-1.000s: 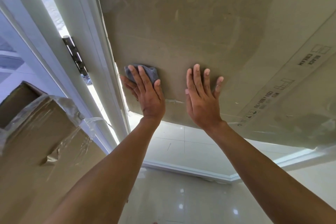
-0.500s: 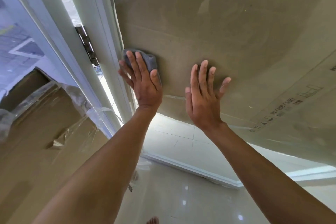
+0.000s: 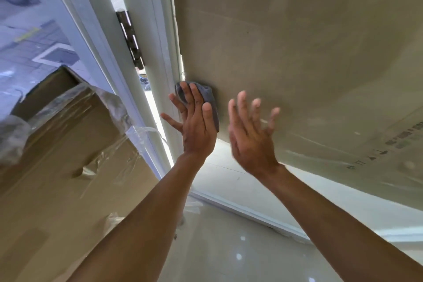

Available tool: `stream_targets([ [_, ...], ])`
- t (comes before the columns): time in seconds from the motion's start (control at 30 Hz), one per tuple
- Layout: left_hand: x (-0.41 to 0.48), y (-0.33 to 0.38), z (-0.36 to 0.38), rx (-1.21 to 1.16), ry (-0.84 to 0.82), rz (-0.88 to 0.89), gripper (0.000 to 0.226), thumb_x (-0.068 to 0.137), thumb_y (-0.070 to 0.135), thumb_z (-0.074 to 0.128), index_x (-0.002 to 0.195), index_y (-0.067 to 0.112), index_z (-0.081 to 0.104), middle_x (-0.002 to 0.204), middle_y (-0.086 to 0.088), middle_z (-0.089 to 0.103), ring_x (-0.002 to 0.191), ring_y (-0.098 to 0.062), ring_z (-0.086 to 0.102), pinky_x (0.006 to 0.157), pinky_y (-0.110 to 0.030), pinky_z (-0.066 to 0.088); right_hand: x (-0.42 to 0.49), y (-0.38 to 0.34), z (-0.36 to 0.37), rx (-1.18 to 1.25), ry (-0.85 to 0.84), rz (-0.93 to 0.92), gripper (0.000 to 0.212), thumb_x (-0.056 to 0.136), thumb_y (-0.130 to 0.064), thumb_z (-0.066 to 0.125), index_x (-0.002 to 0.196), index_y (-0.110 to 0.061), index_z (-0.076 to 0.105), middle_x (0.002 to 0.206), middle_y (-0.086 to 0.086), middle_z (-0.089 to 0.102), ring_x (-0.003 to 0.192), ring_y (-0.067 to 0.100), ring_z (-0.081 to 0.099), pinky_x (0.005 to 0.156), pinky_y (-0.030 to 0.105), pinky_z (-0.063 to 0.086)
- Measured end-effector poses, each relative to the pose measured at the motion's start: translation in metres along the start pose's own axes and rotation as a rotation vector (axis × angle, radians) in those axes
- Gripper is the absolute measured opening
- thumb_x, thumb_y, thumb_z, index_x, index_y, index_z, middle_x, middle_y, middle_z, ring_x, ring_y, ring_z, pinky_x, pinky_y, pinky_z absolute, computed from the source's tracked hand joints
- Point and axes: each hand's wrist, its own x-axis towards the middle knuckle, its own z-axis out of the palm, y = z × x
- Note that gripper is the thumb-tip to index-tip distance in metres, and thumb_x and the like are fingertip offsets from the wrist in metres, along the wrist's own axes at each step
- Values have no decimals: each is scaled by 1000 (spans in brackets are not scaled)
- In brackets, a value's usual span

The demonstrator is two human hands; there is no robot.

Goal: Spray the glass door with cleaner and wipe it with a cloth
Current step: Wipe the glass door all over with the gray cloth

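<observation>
The glass door [image 3: 297, 52] fills the upper right of the head view; a large brown cardboard sheet shows through or behind the pane. A small grey cloth [image 3: 208, 98] lies flat on the glass by the white door frame [image 3: 158, 52]. My left hand [image 3: 194, 121] presses the cloth against the pane with straight, spread fingers. To its right, my right hand [image 3: 249, 130] is open with fingers spread; it is blurred, and contact with the glass cannot be told. No spray bottle is in view.
A dark hinge [image 3: 130, 39] sits on the frame above the cloth. A cardboard box wrapped in clear plastic [image 3: 68, 144] stands close at the lower left. Glossy white floor tiles [image 3: 229, 247] lie below, with a white bottom rail [image 3: 251, 213] along the door.
My left hand has slid the cloth left toward the door frame. My right hand has shifted from its flat rest on the glass and is now blurred. The view has tilted up and left.
</observation>
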Motion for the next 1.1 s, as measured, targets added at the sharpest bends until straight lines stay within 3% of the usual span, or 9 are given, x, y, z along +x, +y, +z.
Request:
stream_targets([
  [0.13,1,-13,-17,3,-72,102,54,101,39,0,152,24,-3,156,17,-17,146,-15,-23,104,-51,-32,-31,-56,31,40,-98,-44,81,92,-15,59,154,0,9,160,18,8,151,33,-2,118,58,3],
  [0.27,4,-18,-35,-136,-150,141,60,98,40,2,154,20,11,159,12,-2,148,-15,-18,108,-59,-28,-17,-91,71,40,-97,10,75,102,-44,46,154,-5,10,163,19,1,151,32,-3,120,53,2],
  [0.37,6,-15,-46,-289,-163,135,55,100,40,4,152,26,16,156,19,4,143,4,-19,109,-55,-29,3,-106,89,29,-28,111,75,104,-49,34,155,-8,-2,157,11,25,151,27,-3,119,48,14],
  [0.43,9,-18,-50,-331,-155,133,51,102,36,7,151,29,18,154,22,9,140,11,-18,110,-53,-28,13,-110,96,4,12,191,84,101,-50,44,155,-7,-5,161,12,17,150,25,-5,118,48,16],
  [0.5,10,-25,-51,-312,-127,149,52,103,34,9,151,24,24,157,17,15,146,2,-12,114,-56,-19,21,-111,100,-34,54,252,93,97,-53,50,155,-7,-7,164,12,-9,150,24,-11,118,48,15],
  [0.57,8,-33,-48,-280,-66,197,54,102,33,11,150,17,30,158,6,24,150,-10,0,118,-57,-9,23,-113,102,-70,73,277,98,94,-54,55,155,-9,-8,162,9,-19,150,22,-15,117,49,15],
  [0.7,4,-45,-37,-288,16,238,54,103,32,13,147,10,35,155,0,32,149,-17,18,119,-56,6,12,-114,114,-123,78,278,103,91,-48,64,156,-11,-6,162,6,-19,149,22,-17,118,52,13],
  [0.93,4,-55,-20,-316,91,288,51,103,28,15,146,9,36,154,-4,34,148,-19,21,119,-55,10,-50,-104,130,-223,0,195,100,91,-25,70,156,-12,-4,163,5,-17,149,22,-17,119,52,3],
  [1.1,2,-52,-14,-291,156,257,53,104,34,14,145,11,39,152,2,36,147,-15,24,118,-54,15,-37,-106,120,-239,-18,246,106,89,-35,70,155,-8,-8,161,12,-21,149,26,-18,119,52,2],
])
